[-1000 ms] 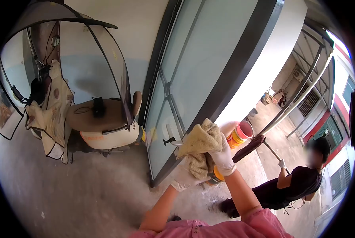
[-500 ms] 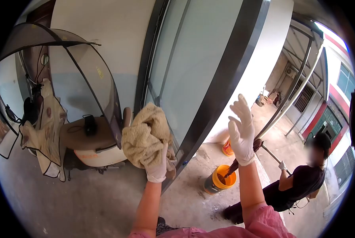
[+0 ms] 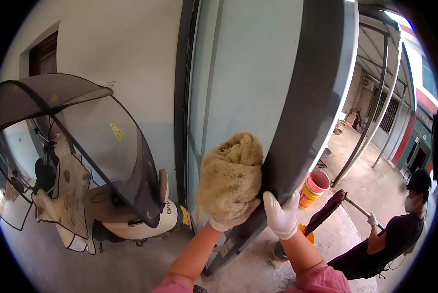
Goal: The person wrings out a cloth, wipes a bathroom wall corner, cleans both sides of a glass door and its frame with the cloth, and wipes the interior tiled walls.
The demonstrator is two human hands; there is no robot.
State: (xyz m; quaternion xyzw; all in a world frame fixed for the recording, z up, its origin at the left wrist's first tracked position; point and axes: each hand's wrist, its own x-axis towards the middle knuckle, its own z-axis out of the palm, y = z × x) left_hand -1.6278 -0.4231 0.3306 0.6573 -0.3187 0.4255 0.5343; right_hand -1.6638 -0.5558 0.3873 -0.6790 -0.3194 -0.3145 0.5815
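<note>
- Left hand, gloved: bearing cloth; finger closure hidden, cannot tell.
- Right hand, gloved: thumb spread from fingers, at door edge.
- Cloth, tan, bunched: before door.
- Mop: head over orange bucket, handle held by person.

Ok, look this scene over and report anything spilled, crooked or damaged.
Nothing looks plainly broken. The beige patterned fabric cover hangs crumpled and lopsided at the front of the white scooter with a brown seat. Dark specks mark the grey concrete floor around the orange-rimmed bucket; I can't tell whether they're wet.
</note>
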